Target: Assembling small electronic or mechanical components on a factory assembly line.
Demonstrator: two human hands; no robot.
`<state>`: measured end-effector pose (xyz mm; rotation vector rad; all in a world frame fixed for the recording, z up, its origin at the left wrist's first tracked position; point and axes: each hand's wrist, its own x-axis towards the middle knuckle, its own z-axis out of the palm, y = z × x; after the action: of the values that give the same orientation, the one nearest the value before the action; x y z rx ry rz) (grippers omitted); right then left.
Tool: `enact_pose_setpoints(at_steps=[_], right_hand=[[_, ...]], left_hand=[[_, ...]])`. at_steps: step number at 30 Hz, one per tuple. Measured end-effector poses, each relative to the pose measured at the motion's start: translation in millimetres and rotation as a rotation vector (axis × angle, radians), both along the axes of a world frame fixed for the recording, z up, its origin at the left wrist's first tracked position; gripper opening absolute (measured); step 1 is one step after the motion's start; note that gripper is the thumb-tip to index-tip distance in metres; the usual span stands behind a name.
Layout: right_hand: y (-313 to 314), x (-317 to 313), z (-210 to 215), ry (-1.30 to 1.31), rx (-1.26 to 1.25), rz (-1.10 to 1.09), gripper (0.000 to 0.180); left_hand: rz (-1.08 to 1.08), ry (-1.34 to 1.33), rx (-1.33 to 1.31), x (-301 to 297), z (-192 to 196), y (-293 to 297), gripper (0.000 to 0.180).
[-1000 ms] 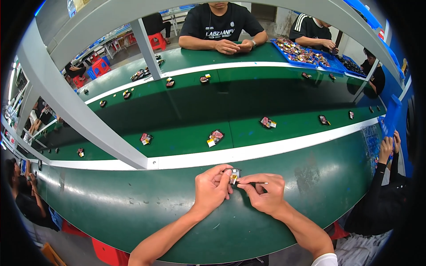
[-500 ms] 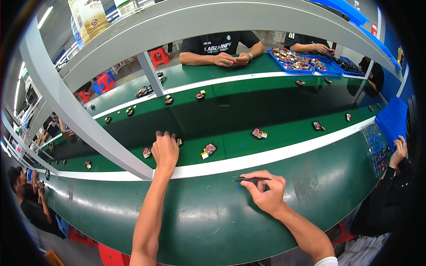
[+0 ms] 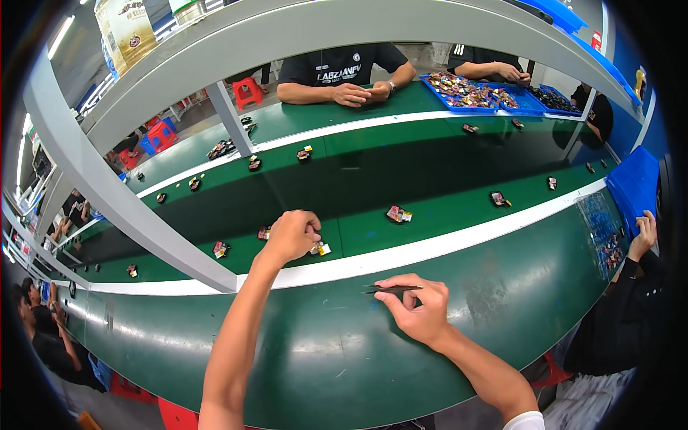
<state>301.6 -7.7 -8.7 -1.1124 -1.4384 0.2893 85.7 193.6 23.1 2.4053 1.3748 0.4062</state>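
My left hand (image 3: pixel 290 236) hangs over the near strip of the green conveyor belt, its fingers loosely bent and apart. Just beneath the fingertips lies a small dark part with a yellow-and-white label (image 3: pixel 320 249), partly covered by the hand; I see no grip on it. A similar part (image 3: pixel 264 233) shows to the left of the wrist. In my right hand (image 3: pixel 421 307), pinched between thumb and fingers, is a pair of dark tweezers (image 3: pixel 393 289). Their tips point left above the green worktable (image 3: pixel 344 358).
More labelled parts (image 3: pixel 399 214) sit spaced along the belt. A grey post (image 3: pixel 122 179) rises at left, joined to an overhead shelf beam (image 3: pixel 287 43). People sit across the belt near blue trays (image 3: pixel 459 107). At right, a co-worker's hand (image 3: pixel 643 233) holds a blue bin (image 3: pixel 634 186).
My left hand has moved right along the belt, from one small part to the neighbouring one. My right hand keeps the tweezers in much the same place. The whole view has shifted slightly.
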Motion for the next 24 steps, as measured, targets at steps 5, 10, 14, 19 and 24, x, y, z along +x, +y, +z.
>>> enact_pose_setpoints(at_steps=[5, 10, 14, 19, 24], right_hand=[[-0.2, 2.5, -1.5, 0.007, -0.023, 0.035, 0.015], [0.5, 12.2, 2.5, 0.329, -0.165, 0.128, 0.015], [1.1, 20.7, 1.7, 0.608, -0.334, 0.237, 0.015], [-1.7, 24.3, 3.2, 0.519, -0.333, 0.195, 0.015], [1.5, 28.8, -0.3, 0.288, -0.273, 0.071, 0.014]], left_hand=[[0.191, -0.173, -0.251, -21.9, 3.2, -8.5, 0.011], [0.329, -0.586, -0.396, -4.9, 5.6, -59.9, 0.008], [0.254, -0.975, -0.575, 30.3, -17.4, -112.2, 0.013], [0.238, -1.039, -0.526, 54.5, -36.5, -143.5, 0.018], [0.169, -1.011, -0.395, 63.0, -33.2, -149.0, 0.018]])
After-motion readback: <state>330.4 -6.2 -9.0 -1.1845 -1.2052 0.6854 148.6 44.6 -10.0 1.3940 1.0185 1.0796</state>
